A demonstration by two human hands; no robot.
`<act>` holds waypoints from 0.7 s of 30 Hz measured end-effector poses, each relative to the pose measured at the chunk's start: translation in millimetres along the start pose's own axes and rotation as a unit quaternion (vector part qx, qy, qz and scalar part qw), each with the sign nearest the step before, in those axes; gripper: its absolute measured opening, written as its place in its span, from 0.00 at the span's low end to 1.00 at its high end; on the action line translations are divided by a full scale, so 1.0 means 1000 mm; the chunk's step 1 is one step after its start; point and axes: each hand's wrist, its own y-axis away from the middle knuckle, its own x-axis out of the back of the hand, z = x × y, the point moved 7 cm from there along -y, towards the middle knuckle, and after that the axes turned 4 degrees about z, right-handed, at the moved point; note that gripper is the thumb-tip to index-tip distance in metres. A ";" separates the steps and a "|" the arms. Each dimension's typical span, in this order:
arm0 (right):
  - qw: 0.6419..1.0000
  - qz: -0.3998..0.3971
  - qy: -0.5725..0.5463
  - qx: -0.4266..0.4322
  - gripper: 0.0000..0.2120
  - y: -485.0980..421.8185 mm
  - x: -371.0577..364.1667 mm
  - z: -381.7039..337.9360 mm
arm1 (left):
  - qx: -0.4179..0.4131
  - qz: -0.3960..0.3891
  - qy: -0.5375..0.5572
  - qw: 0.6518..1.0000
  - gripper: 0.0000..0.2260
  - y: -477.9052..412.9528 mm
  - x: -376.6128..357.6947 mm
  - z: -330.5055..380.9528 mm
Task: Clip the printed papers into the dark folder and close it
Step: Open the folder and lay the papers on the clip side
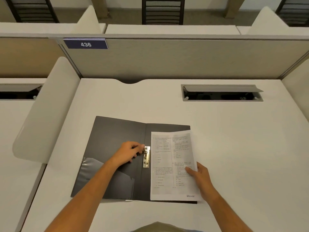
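The dark folder (115, 148) lies open on the desk (234, 139), and the printed papers (173, 164) rest on its right half, long axis running near to far. The metal clip (146, 156) runs parallel, just left of the papers' left edge. The left hand (128, 153) is nearer, its fingertips (142, 147) pinching the clip's far end. The right hand (201, 178) grips the papers' right edge, thumb on top.
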 end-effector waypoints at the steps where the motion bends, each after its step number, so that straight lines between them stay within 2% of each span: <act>1: 1.000 -0.001 -0.002 -0.001 0.13 0.000 0.000 -0.001 | 0.009 0.021 0.018 1.000 0.11 -0.003 -0.001 0.003; 5: 1.000 -0.002 -0.013 -0.011 0.14 0.002 0.000 -0.002 | 0.033 0.085 0.069 0.993 0.06 -0.013 -0.009 0.013; 10: 0.999 -0.006 -0.018 -0.028 0.15 0.002 0.001 -0.002 | 0.015 0.165 0.062 0.984 0.14 -0.004 -0.011 0.012; 12: 1.000 -0.006 -0.011 -0.020 0.15 0.003 -0.001 -0.005 | 0.013 0.189 0.065 0.980 0.13 0.010 -0.011 0.003; 21: 0.998 0.017 -0.052 0.009 0.15 0.009 -0.009 -0.022 | 0.042 0.184 0.076 0.979 0.19 0.089 -0.046 -0.031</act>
